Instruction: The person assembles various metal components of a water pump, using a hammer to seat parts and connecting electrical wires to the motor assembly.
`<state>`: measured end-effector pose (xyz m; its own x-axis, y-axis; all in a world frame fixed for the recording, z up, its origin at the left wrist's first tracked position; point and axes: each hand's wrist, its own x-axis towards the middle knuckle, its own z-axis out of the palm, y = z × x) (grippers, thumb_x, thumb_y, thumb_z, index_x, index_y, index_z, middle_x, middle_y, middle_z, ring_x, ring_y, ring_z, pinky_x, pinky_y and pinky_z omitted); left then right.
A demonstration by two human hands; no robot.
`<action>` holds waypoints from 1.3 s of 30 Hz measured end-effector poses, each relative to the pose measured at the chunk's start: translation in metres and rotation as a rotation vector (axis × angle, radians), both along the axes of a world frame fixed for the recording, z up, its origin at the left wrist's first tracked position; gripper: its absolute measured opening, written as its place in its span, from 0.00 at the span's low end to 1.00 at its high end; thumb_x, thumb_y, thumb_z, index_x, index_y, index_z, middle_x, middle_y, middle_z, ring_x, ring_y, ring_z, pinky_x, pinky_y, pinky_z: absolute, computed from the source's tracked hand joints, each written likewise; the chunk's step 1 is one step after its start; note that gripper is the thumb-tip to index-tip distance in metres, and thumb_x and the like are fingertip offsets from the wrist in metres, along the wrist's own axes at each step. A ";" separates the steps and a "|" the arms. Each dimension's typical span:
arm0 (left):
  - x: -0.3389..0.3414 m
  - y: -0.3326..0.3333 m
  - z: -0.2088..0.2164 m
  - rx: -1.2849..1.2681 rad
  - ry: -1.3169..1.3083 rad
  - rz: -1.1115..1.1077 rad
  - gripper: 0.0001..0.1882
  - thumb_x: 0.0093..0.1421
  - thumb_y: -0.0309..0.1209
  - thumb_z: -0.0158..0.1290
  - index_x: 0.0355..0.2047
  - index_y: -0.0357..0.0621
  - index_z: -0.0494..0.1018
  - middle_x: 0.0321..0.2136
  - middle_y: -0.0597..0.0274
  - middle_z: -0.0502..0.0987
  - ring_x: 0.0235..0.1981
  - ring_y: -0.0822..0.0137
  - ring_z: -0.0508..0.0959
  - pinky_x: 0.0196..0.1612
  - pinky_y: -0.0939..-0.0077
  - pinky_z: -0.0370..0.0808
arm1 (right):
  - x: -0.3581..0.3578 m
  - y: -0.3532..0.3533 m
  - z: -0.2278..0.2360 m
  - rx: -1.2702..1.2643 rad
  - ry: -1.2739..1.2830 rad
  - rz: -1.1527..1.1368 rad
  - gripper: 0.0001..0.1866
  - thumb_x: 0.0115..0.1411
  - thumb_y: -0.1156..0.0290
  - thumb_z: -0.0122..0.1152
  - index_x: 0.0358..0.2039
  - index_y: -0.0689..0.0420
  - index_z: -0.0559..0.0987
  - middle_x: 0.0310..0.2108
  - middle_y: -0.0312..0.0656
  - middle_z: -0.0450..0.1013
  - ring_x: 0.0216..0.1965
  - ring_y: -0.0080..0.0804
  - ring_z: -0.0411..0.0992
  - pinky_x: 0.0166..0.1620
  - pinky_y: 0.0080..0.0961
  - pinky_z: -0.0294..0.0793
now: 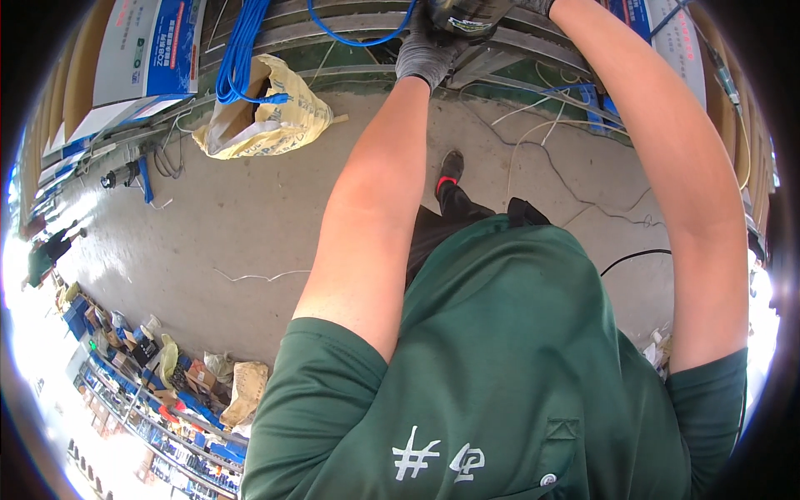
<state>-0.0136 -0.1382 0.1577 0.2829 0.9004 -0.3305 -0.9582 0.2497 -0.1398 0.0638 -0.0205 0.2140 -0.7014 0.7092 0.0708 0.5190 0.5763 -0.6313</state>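
Note:
My left hand (423, 58), in a grey knit glove, reaches the top edge of the view beside a dark, rounded, glossy machine part (471, 18) with a pale label. It appears to touch this part from the left and below; its fingers are hidden. My right hand (540, 5), also gloved, shows only as a sliver at the top edge, to the right of the dark part. What its fingers do lies out of view. Beneath both hands runs a grey metal frame (533, 42) with several bars. A blue cable (367, 42) loops down left of my left hand.
A blue cable coil (240, 58) hangs over an open yellow woven sack (292, 108). Printed cartons (171, 50) stand at the far left. Loose wires (575, 187) trail over the grey floor. Shelves (158, 437) with boxes and bags stand lower left. Another person (52, 250) is at the left rim.

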 end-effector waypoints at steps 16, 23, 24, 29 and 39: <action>0.006 -0.011 0.005 -0.067 0.259 -0.042 0.34 0.61 0.61 0.54 0.63 0.61 0.66 0.62 0.59 0.67 0.60 0.52 0.67 0.60 0.50 0.70 | 0.009 -0.005 0.007 0.006 0.043 -0.010 0.15 0.67 0.71 0.54 0.52 0.61 0.76 0.48 0.47 0.76 0.50 0.37 0.73 0.55 0.30 0.73; 0.009 -0.010 0.008 -0.061 0.312 -0.008 0.35 0.61 0.57 0.54 0.65 0.59 0.63 0.63 0.59 0.66 0.62 0.53 0.66 0.61 0.52 0.69 | 0.012 -0.005 0.008 0.012 0.056 -0.012 0.15 0.67 0.72 0.54 0.52 0.62 0.76 0.49 0.47 0.76 0.50 0.38 0.73 0.55 0.30 0.72; 0.008 -0.010 0.005 -0.056 0.318 -0.008 0.35 0.61 0.55 0.55 0.65 0.59 0.62 0.63 0.59 0.66 0.62 0.53 0.66 0.62 0.52 0.69 | 0.012 -0.005 0.008 0.010 0.059 -0.013 0.16 0.67 0.72 0.53 0.53 0.62 0.76 0.49 0.47 0.76 0.50 0.38 0.73 0.55 0.30 0.72; 0.002 0.001 -0.020 -0.032 0.378 -0.008 0.37 0.60 0.48 0.56 0.67 0.57 0.58 0.64 0.59 0.66 0.63 0.54 0.66 0.63 0.54 0.67 | 0.012 -0.008 0.012 0.014 0.069 -0.014 0.16 0.67 0.72 0.53 0.53 0.62 0.75 0.49 0.48 0.75 0.50 0.38 0.73 0.55 0.30 0.72; -0.014 0.067 -0.190 0.111 0.872 -0.022 0.42 0.59 0.34 0.59 0.70 0.53 0.50 0.65 0.58 0.66 0.65 0.56 0.65 0.67 0.59 0.64 | 0.019 -0.006 0.011 0.013 0.090 -0.040 0.16 0.67 0.73 0.53 0.54 0.63 0.75 0.50 0.48 0.75 0.51 0.39 0.73 0.56 0.31 0.72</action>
